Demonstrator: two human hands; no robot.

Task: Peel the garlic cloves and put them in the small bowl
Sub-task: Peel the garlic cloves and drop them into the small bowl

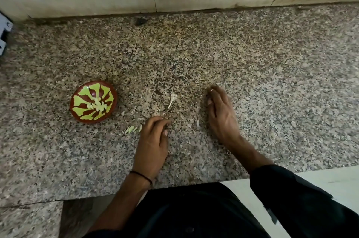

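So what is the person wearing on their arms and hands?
Both hands are bare, with no gloves. The left hand has a thin black thread band round its wrist, and the forearm above it is uncovered. The right hand comes out of a long black sleeve that stops partway down the forearm.
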